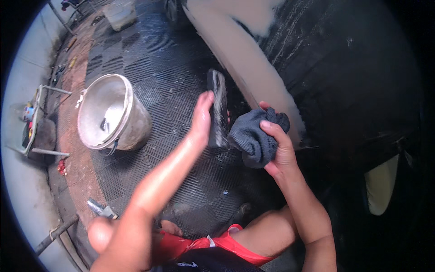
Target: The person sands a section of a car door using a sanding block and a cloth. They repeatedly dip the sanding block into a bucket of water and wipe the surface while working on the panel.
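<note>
My left hand [201,119] is closed on a long black block [219,109], possibly a sanding block, held on edge. Pale streaks run along the side facing up. My thumb lies along its left side, while most of the fingers are hidden behind it. Just to its right, my right hand [283,147] grips a bunched dark grey cloth [254,138], thumb pressed on top. The two held things are close together, in front of a large dark panel [344,90] with a smooth beige-grey band [258,75] along its left edge.
A dirty white bucket [142,120], with a small dark thing inside, stands on the dark ribbed floor mat [158,81] to the left. Beyond it are a metal-framed stand [40,113] by the wall and a pale tub [120,16]. A spray-gun-like tool [102,208] lies near my left knee.
</note>
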`<state>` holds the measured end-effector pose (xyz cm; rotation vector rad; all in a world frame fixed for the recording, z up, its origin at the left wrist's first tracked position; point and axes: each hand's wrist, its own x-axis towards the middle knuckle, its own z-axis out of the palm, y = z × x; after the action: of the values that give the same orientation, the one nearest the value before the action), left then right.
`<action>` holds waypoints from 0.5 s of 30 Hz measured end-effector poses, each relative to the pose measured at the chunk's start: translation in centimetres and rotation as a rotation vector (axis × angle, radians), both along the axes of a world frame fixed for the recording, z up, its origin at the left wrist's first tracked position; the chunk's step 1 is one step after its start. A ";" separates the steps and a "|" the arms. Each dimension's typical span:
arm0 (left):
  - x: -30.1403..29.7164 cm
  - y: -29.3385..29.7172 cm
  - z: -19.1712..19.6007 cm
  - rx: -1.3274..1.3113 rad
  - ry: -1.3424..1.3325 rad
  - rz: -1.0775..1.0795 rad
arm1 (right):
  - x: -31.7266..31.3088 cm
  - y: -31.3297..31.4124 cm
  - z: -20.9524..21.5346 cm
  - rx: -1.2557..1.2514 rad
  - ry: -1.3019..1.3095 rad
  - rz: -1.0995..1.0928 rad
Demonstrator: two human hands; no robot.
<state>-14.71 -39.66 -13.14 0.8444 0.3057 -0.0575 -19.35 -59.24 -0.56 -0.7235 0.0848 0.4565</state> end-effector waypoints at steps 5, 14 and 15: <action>-6.5 -12.0 -2.9 -0.276 -0.001 0.186 | -0.7 1.1 -2.2 -0.567 -0.081 -0.233; 5.1 -9.4 3.4 0.410 -0.096 0.541 | -7.4 -2.7 5.6 -1.543 -0.557 -0.322; 6.2 -9.1 5.6 0.609 -0.094 0.567 | -8.0 -3.7 6.2 -1.538 -0.490 -0.365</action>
<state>-8.56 -48.72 -7.57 1.3276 0.4750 0.6308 -27.30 -62.89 5.62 -2.2578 0.0957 -0.2566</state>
